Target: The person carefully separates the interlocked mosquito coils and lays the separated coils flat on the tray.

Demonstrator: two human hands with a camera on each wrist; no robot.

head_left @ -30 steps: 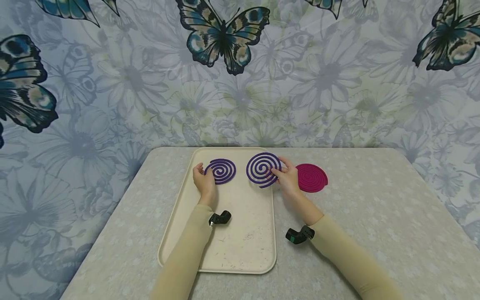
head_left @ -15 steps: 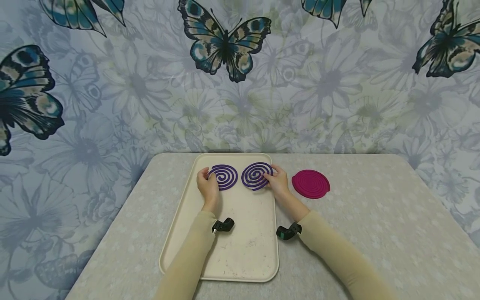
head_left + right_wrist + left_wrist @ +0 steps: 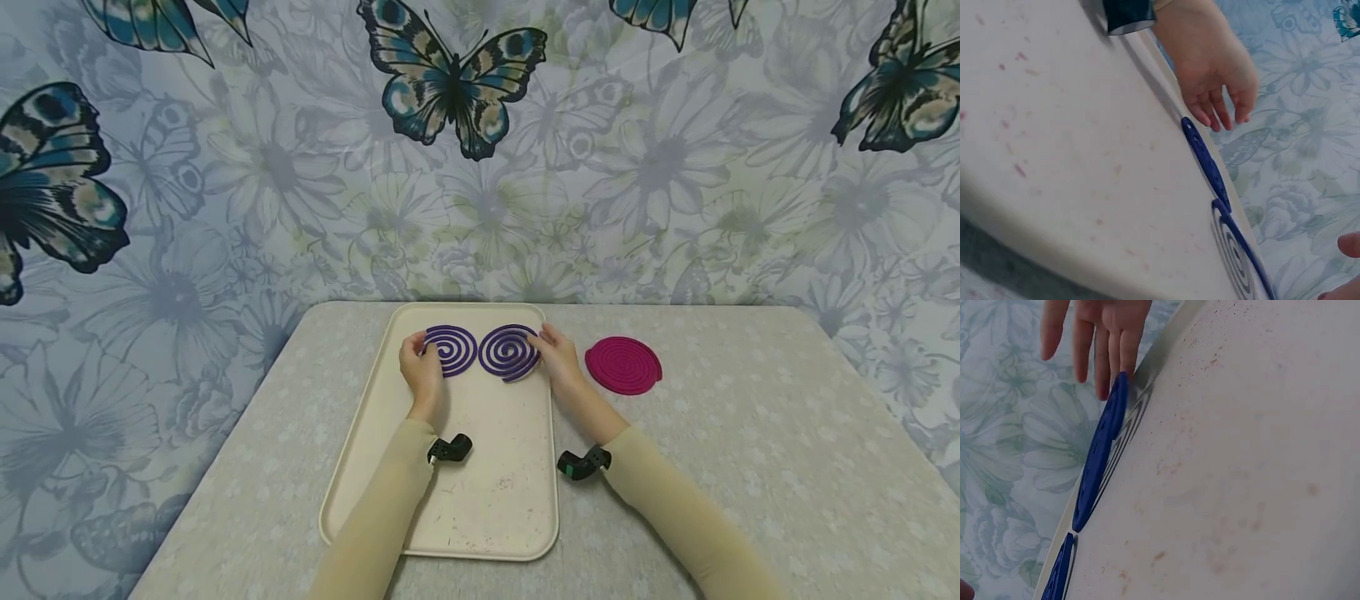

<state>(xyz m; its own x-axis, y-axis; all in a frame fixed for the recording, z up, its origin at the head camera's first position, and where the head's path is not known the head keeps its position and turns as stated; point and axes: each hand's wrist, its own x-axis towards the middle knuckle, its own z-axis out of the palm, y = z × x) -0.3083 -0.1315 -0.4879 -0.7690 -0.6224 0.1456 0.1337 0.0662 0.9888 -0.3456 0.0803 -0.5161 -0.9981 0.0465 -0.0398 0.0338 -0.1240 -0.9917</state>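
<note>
Two purple mosquito coils lie close side by side over the far end of the cream tray. My left hand (image 3: 423,375) pinches the outer edge of the left mosquito coil (image 3: 456,351), its thumb over the rim. With thumb and fingers, my right hand (image 3: 561,362) holds the right edge of the right mosquito coil (image 3: 510,352). In the left wrist view, that right coil (image 3: 1100,459) is tilted, its end by the right hand (image 3: 1104,337) raised above its shadow. In the right wrist view, the left hand's fingers (image 3: 1215,119) are near the left coil's end.
A flat pink mosquito coil (image 3: 624,365) lies on the table (image 3: 720,433), right of the tray (image 3: 480,500). Small reddish crumbs mark the tray's surface. Behind the table stands a wall (image 3: 637,208) with butterflies and flowers. A black camera is on each wrist.
My right hand has carried its mosquito coil leftward and down over the tray, until it is beside the left one. The left hand has hardly moved. The view has shifted slightly.
</note>
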